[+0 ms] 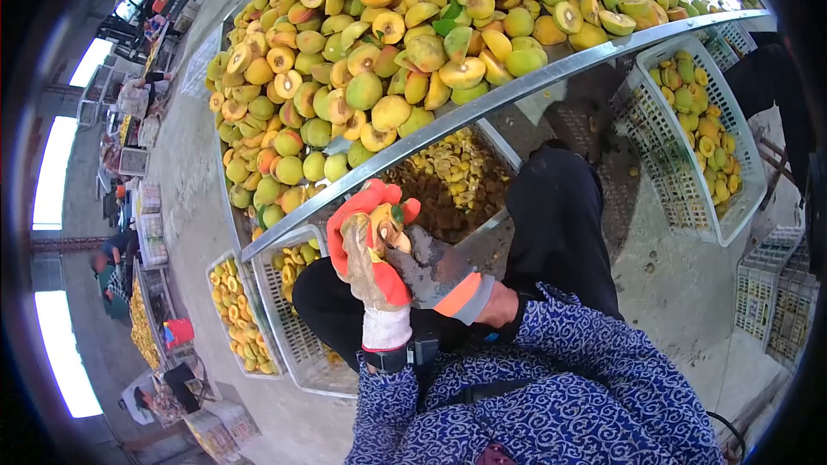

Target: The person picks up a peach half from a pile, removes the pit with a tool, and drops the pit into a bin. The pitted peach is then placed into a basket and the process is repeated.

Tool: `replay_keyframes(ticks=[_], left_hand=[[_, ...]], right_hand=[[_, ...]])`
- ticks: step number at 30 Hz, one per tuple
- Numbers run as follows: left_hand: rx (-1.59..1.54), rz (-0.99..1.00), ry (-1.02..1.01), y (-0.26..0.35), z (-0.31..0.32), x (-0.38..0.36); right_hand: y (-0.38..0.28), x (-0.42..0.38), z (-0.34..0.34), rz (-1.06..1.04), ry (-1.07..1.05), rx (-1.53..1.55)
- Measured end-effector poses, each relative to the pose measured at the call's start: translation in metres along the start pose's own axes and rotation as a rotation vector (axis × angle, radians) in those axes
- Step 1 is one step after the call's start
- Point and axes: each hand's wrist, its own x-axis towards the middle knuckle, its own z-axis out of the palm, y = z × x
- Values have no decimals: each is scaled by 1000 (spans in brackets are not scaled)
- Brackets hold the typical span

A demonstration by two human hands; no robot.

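Observation:
In front of my lap, my left hand (369,250), in a stained orange-and-white glove, is closed around a yellow peach (384,222). A brownish pit or cut middle shows in the fruit, with a small green leaf bit at its top. My right hand (438,274), in a dark wet grey glove with an orange band, presses against the peach from the right with its fingers closed. Whatever lies inside that grip is hidden. Just beyond both hands runs the metal edge (482,96) of a table heaped with halved and whole peaches (366,90).
Below the table edge is a bin of yellow scraps (457,176). Crates of peach halves stand at the left (237,314) and the right (702,138). A white crate (340,370) sits by my left leg. Other people work along the far left.

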Motion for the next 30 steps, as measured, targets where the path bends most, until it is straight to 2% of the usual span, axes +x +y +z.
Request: replay_keyframes(ticks=[1, 4, 7, 9, 11, 13, 15, 16, 19, 22, 23, 24, 25, 26, 29, 30], left_hand=[[3, -5, 20, 0, -2, 0], [-20, -109, 37, 8, -5, 2], [108, -26, -78, 7, -9, 10], [112, -131, -123, 9, -18, 18], [139, -204, -181, 18, -18, 28], [134, -268, -139, 15, -16, 34], [16, -253, -55, 13, -11, 34], [-66, -244, -18, 12, -9, 34], [-53, -211, -10, 9, -10, 32], [3, -114, -42, 15, -9, 30], [28, -75, -61, 17, -10, 30], [-112, -52, -97, 16, -13, 31], [-72, -40, -112, 17, -15, 31], [-33, -28, -126, 19, -16, 31], [-80, -95, -161, 22, -22, 35], [-112, -148, -178, 28, -20, 39]], right_hand=[[-3, 3, -1, 93, -38, 124], [-25, 1, -15, 408, -163, 198], [11, -10, -8, -298, -117, -553], [37, -10, -5, -358, -100, -629], [23, -1, -9, -412, -45, -585], [18, 6, -12, -402, -65, -688], [7, 10, -13, -195, -62, -460], [-21, 14, -6, 400, 39, 301], [-13, 14, -5, 222, 42, 184], [18, 21, -13, -285, -68, -341], [23, 21, -15, -303, -103, -356], [22, 23, -16, -323, -139, -370], [20, 24, -18, -342, -174, -384], [21, 25, -18, -304, -177, -364], [5, 30, -15, 180, -163, 206], [-24, 30, -19, 421, -166, 430]])
